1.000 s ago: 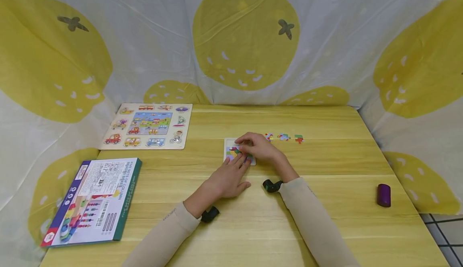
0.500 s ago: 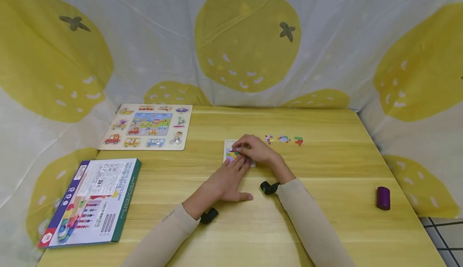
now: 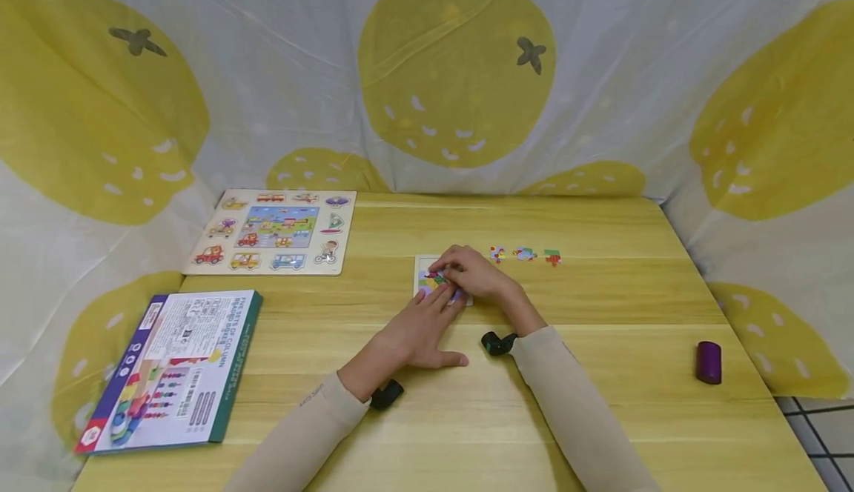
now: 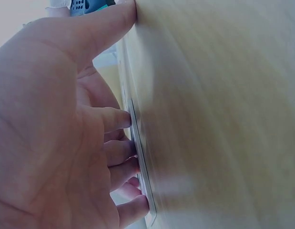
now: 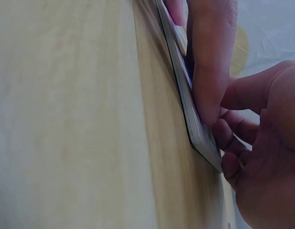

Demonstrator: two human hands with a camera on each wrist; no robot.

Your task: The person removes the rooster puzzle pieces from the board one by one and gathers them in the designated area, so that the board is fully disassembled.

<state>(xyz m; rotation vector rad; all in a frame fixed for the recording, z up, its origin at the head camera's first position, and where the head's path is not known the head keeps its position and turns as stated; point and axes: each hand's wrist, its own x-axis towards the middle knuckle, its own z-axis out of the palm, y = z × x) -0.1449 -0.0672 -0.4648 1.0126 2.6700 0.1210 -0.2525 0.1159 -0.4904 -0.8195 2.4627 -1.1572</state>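
A small puzzle board (image 3: 420, 263) with a pale rim and a colourful picture lies flat on the table in the head view. My left hand (image 3: 415, 334) presses its nearly straight fingertips on the near part of the board, thumb spread out on the wood. Over the upper right of the board, my right hand (image 3: 482, 276) bends its fingers and pinches a small puzzle piece (image 3: 434, 276) between thumb and index finger. Much of the picture is hidden by both hands. The left wrist view has fingertips on the board's edge (image 4: 142, 162); several right fingers reach the board (image 5: 185, 102).
Three loose puzzle pieces (image 3: 525, 254) lie in a row right of the board. A larger vehicle puzzle (image 3: 313, 264) sits at the back left, with a flat toy box (image 3: 190, 329) nearer. A purple cylinder (image 3: 709, 362) stands near the right edge. A fruit-print curtain (image 3: 600, 92) surrounds the table.
My right hand has shifted slightly left over the board, its fingertips closing in on the piece. My left thumb has spread a little farther right. The board and loose pieces stay put.
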